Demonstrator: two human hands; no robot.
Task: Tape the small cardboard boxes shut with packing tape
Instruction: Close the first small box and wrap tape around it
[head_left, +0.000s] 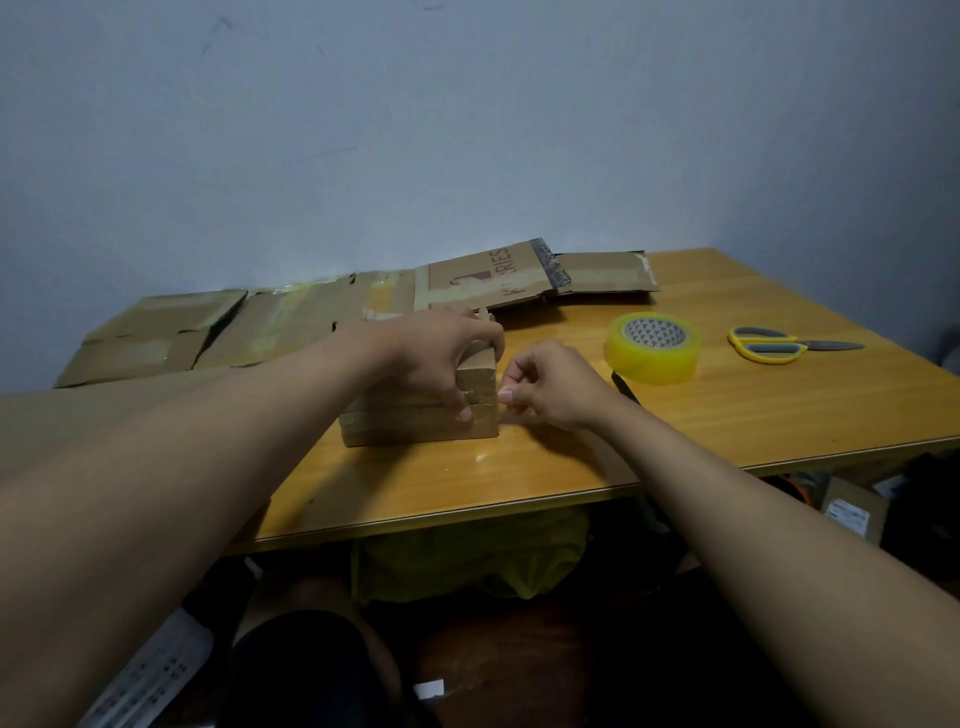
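Centrally on the bench (519, 483), left hand (447, 353) grips the small cardboard box (415, 421); right hand (550, 384) fingers pinch clear tape at its corner. Slack could wrinkle it.

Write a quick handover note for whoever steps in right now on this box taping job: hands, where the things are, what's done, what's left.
Left hand: grips the small cardboard box from above, thumb on its near face.
Right hand: pinches at the box's right edge, apparently a clear tape end, which is hard to see.
Box stands on the wooden table. Tape roll sits to the right of the hands, scissors beyond it. Flattened cardboard lies behind.
Done: tape seems to be on the box's near face.
Left: smooth the end down; other seams cannot be judged.
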